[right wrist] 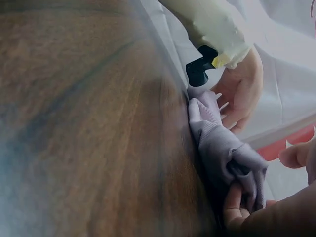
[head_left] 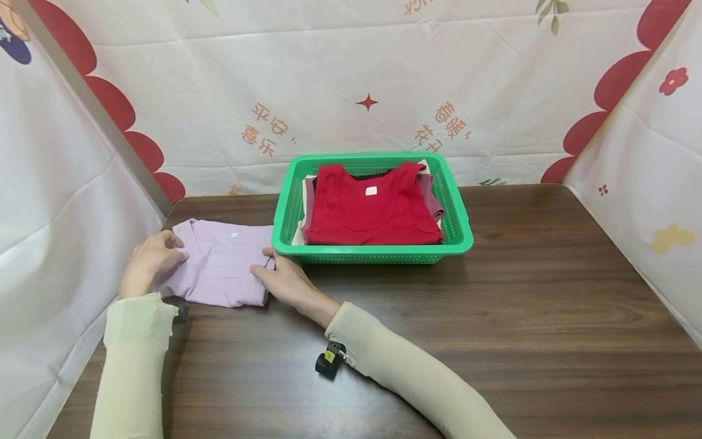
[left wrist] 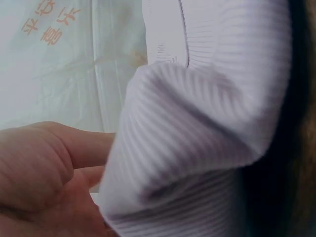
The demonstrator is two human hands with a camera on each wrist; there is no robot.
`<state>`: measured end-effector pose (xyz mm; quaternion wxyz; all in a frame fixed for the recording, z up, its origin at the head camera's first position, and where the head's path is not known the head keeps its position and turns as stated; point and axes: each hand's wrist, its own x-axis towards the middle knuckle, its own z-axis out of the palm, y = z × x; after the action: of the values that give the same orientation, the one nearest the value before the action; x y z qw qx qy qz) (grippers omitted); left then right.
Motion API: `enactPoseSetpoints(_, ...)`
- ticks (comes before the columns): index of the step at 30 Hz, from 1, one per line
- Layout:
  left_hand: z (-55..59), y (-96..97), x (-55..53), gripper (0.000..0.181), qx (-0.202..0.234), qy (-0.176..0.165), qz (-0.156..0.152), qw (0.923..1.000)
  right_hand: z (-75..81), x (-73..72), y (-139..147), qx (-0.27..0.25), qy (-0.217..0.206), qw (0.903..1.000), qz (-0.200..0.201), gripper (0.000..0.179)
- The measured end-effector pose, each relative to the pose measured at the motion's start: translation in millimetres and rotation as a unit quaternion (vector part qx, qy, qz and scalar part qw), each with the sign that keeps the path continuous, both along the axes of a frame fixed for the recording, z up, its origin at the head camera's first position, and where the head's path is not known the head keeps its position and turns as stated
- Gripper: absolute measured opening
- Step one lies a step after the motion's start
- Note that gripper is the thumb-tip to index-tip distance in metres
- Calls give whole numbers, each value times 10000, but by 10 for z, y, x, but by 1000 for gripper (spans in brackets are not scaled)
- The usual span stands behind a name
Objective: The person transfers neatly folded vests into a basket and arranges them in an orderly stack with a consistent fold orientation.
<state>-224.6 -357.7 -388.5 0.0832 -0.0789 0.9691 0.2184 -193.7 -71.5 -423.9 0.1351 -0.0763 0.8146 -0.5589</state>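
Note:
A folded lavender top [head_left: 225, 259] of ribbed cloth, with a small white label near its upper edge, lies at the left of the table. My left hand [head_left: 150, 261] holds its left edge; in the left wrist view the cloth hides those fingertips. At the right edge is my right hand [head_left: 285, 277], with fingers curled against the side of the cloth. The right wrist view shows its thumb [right wrist: 295, 155] raised a little off the fabric. Just beyond this hand stands a green basket [head_left: 378, 250], with a folded red tank top [head_left: 367, 213] uppermost in it.
Under the red tank top, edges of white, mauve and black cloth show. The brown wooden table [head_left: 521, 292] extends to the right and front. Printed white curtains [head_left: 367, 73] enclose the back and both sides, the left one close beside my left arm.

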Motion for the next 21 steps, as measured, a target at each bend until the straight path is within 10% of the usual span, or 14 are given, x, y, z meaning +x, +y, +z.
enactPoseSetpoints(21, 33, -33, -39, 42, 18, -303, -165, 9994, -48, -41, 71, -402, 195, 9990, 7, 34)
